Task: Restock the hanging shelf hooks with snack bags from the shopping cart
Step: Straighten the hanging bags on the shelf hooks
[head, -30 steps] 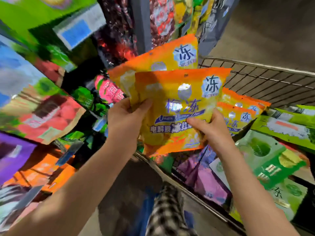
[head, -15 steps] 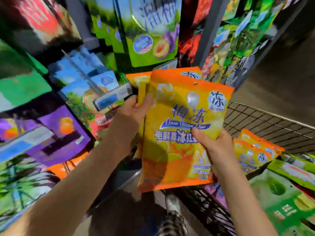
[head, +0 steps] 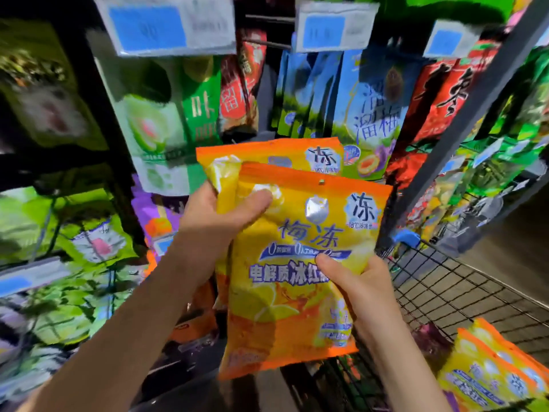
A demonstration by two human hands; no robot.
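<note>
Holding up two orange bags (head: 269, 157), left hand (head: 209, 223) gripping both upper left edges, right hand (head: 368, 292) pinching lower right of front bag (head: 291, 316), hanging packets (head: 371, 114) behind, wire cart (head: 463, 295) at right.

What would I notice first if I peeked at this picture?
The two bright orange and yellow snack bags in the middle jump out first, gripped by the left hand and the right hand. Behind them, rows of colourful packets hang on the shelf, like the blue bags near the top. More orange bags lie in the wire cart at the bottom right.
</note>
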